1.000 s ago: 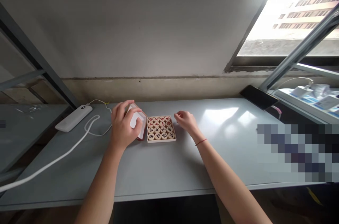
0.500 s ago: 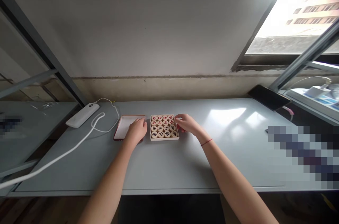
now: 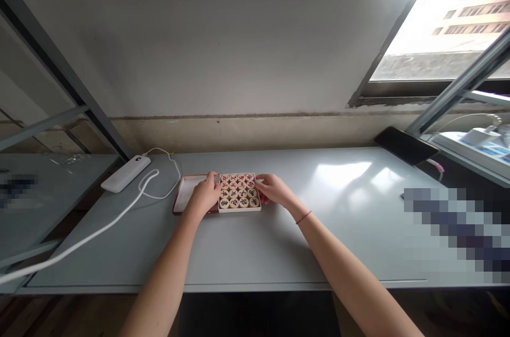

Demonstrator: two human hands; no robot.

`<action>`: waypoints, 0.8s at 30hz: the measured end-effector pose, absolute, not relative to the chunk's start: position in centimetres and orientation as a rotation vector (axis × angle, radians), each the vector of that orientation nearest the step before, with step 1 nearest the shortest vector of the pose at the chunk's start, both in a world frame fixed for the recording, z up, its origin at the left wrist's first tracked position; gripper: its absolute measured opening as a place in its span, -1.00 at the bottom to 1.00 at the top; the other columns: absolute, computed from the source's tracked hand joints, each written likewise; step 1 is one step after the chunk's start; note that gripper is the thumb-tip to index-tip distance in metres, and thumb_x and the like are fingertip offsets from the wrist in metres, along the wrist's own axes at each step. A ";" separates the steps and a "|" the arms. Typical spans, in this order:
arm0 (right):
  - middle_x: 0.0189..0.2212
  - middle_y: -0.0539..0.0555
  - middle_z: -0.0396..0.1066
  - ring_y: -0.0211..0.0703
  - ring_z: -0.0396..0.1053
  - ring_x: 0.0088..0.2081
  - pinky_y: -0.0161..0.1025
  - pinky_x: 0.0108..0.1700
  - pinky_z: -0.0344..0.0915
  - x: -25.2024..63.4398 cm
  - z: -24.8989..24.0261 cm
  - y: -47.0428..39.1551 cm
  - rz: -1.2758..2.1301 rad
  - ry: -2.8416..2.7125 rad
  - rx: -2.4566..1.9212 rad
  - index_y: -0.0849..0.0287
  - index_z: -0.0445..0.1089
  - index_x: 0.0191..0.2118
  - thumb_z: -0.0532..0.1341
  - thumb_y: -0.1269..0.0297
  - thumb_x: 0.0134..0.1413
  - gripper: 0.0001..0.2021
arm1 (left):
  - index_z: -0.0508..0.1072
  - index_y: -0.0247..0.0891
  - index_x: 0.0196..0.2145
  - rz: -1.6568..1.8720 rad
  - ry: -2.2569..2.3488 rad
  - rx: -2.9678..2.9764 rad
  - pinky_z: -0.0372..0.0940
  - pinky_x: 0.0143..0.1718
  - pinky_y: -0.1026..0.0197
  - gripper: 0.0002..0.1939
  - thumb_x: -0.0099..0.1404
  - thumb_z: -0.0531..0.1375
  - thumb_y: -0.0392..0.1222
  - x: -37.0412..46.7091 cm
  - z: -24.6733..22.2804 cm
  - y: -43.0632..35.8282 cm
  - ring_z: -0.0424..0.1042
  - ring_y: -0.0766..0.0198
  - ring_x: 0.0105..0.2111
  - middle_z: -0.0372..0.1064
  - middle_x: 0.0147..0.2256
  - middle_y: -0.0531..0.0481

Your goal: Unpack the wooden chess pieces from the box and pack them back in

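Note:
A shallow white box [image 3: 240, 210] holds rows of round Chinese chess pieces, red characters at the far side and black ones nearer. Directly left of it, side against side, lies its dark red lid [image 3: 187, 191], white inside face up. My left hand [image 3: 205, 194] is closed over the lid's right edge, its thumb against the left side of the box. At the opposite side, my right hand [image 3: 274, 189] grips the box's right wall, thumb near the rim and the other fingers curled below, partly hidden.
On the grey desk [image 3: 255, 257], a white power bank [image 3: 125, 173] with a white cable [image 3: 99, 228] sits to the left. A dark phone or tablet [image 3: 406, 145] leans at the back right. Metal frame posts [image 3: 64, 66] stand at both sides, and a wall closes the back.
My right hand has slid the box left until it meets the lid. My left hand's fingers have stretched toward the far edge, and its thumb now touches the box.

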State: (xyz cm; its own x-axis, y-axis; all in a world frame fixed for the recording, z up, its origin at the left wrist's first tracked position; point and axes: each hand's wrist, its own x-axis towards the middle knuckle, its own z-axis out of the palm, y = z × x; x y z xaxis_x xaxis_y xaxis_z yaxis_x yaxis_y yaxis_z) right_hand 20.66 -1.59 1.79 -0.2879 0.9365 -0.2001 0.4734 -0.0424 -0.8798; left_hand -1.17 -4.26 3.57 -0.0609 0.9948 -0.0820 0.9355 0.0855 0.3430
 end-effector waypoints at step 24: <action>-0.51 0.05 0.47 -0.31 0.37 -0.63 -0.44 -0.63 0.24 20.6 0.8 -1.1 1.427 -1.692 -1.435 0.26 0.40 -0.07 0.11 0.35 0.03 -0.68 | 0.45 -0.28 -0.22 0.293 2.181 2.197 0.29 -0.24 0.19 -0.76 0.34 0.00 -0.19 1.0 3.6 -2.9 0.41 0.08 -0.20 0.38 -0.18 -0.15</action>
State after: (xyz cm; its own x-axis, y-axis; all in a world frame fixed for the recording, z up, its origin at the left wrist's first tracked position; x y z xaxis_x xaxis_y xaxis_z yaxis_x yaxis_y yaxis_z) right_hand 20.56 -1.14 0.77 -0.3209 0.9157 -0.2419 0.3934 -0.1035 -0.9135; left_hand 0.95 -2.95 3.64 -0.0010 0.9939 0.1106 0.9878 -0.0162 0.1548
